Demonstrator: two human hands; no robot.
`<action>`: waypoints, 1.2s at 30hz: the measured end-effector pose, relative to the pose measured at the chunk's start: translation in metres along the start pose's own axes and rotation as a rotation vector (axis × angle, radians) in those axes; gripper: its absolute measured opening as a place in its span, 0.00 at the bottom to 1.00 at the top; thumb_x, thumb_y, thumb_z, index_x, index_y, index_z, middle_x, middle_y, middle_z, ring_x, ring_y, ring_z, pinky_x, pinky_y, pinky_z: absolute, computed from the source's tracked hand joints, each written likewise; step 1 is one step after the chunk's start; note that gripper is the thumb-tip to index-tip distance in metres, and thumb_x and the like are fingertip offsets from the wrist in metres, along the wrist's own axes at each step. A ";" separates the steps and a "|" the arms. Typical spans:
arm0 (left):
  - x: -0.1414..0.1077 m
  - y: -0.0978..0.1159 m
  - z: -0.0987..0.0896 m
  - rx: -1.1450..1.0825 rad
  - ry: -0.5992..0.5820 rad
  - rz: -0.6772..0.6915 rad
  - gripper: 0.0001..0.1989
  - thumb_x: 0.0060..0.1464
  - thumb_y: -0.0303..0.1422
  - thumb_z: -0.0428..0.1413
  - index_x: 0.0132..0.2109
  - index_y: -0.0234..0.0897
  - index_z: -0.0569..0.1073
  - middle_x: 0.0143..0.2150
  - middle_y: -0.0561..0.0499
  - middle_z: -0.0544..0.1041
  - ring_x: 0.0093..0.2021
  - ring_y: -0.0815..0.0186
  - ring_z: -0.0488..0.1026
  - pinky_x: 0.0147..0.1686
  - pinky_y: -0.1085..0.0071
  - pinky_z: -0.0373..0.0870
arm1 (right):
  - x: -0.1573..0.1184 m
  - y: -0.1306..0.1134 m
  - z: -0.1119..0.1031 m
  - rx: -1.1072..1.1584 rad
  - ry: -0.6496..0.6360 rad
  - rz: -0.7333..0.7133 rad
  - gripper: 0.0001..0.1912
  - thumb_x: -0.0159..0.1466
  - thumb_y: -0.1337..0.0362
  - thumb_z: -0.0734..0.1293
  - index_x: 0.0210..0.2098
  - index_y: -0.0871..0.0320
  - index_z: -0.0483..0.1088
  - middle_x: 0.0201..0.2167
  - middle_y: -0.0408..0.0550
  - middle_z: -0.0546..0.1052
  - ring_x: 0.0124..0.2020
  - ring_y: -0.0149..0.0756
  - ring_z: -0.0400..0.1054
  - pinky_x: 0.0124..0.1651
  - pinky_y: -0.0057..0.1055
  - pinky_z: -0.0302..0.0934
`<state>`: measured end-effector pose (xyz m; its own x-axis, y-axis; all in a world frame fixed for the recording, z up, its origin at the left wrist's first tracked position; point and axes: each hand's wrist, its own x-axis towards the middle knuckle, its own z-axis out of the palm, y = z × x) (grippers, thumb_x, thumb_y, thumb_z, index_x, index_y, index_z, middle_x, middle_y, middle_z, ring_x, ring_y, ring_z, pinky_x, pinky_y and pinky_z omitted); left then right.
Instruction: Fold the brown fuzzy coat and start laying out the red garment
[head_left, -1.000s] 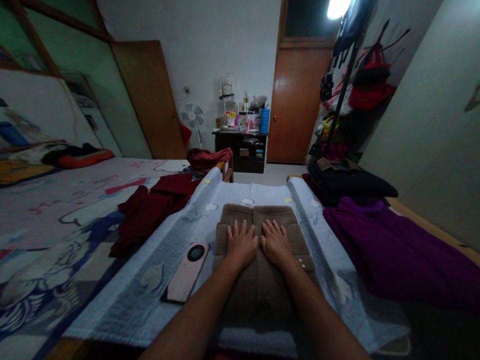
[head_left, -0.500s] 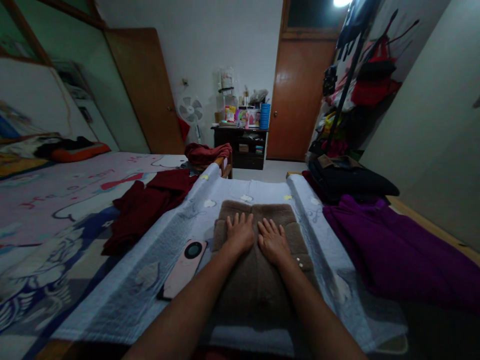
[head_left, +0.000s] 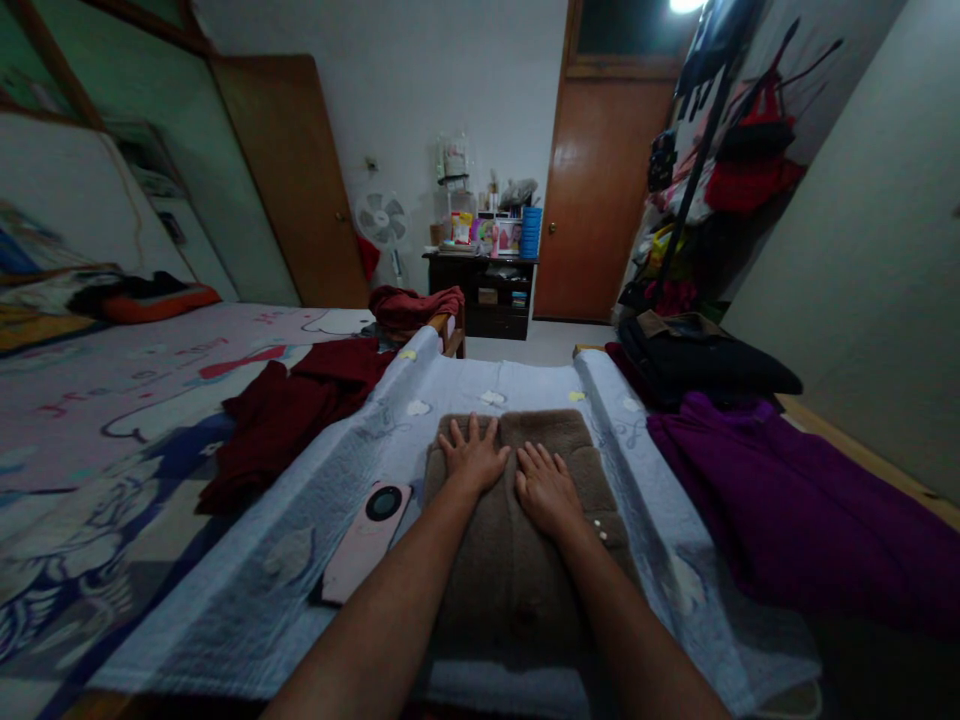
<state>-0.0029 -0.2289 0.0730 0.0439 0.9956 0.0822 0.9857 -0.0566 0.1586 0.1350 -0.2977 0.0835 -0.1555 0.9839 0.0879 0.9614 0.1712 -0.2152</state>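
A folded brown plush garment point(head_left: 517, 560) lies on a pale blue-white cloth point(head_left: 491, 385) in front of me. My left hand point(head_left: 474, 455) rests flat on its upper left part, fingers spread. Beside it, my right hand point(head_left: 546, 483) lies palm down on the upper right part, fingers stretched out. Neither hand holds anything. Small white spots show on the garment's right side. To the left of my left forearm is a pink phone point(head_left: 365, 545) with a round dark camera area.
Dark red clothing point(head_left: 300, 410) lies on the patterned bed point(head_left: 165, 365) at left. At right are purple clothing point(head_left: 795, 500) and a stack of dark folded clothes point(head_left: 705, 360). Farther back stand a fan point(head_left: 383, 222) and a dark cabinet point(head_left: 480, 310).
My left hand has shifted slightly up and left on the garment, and its fingers are spread wider. The garment's far edge sits slightly lower. My right hand has hardly moved.
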 end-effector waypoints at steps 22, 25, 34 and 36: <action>0.002 0.007 -0.005 -0.054 0.117 0.252 0.27 0.62 0.38 0.46 0.67 0.45 0.57 0.72 0.47 0.49 0.70 0.48 0.46 0.63 0.43 0.49 | 0.044 0.033 0.004 -0.152 -0.034 0.078 0.30 0.69 0.52 0.53 0.68 0.51 0.51 0.71 0.50 0.46 0.71 0.53 0.36 0.66 0.57 0.30; 0.005 0.016 -0.011 -0.114 0.111 0.372 0.26 0.64 0.32 0.42 0.68 0.42 0.56 0.73 0.50 0.48 0.71 0.59 0.45 0.65 0.53 0.52 | 0.043 0.034 0.006 -0.160 0.007 0.070 0.30 0.69 0.53 0.53 0.68 0.52 0.52 0.71 0.51 0.48 0.70 0.53 0.37 0.66 0.57 0.30; 0.007 0.019 0.006 -0.031 0.002 0.396 0.26 0.62 0.34 0.42 0.67 0.40 0.58 0.71 0.52 0.54 0.70 0.61 0.48 0.67 0.53 0.47 | 0.045 0.038 0.011 -0.131 0.061 0.119 0.29 0.69 0.57 0.53 0.68 0.57 0.53 0.70 0.51 0.51 0.70 0.45 0.40 0.68 0.48 0.33; 0.007 0.021 0.008 -0.036 0.009 0.379 0.27 0.62 0.35 0.42 0.67 0.39 0.57 0.71 0.51 0.54 0.70 0.61 0.48 0.67 0.53 0.46 | 0.045 0.037 0.010 -0.141 0.154 0.235 0.32 0.68 0.57 0.54 0.68 0.62 0.50 0.70 0.55 0.49 0.70 0.46 0.38 0.68 0.47 0.31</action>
<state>0.0191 -0.2222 0.0685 0.4029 0.9029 0.1499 0.8935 -0.4235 0.1497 0.1615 -0.2461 0.0693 0.1002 0.9745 0.2006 0.9907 -0.0790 -0.1110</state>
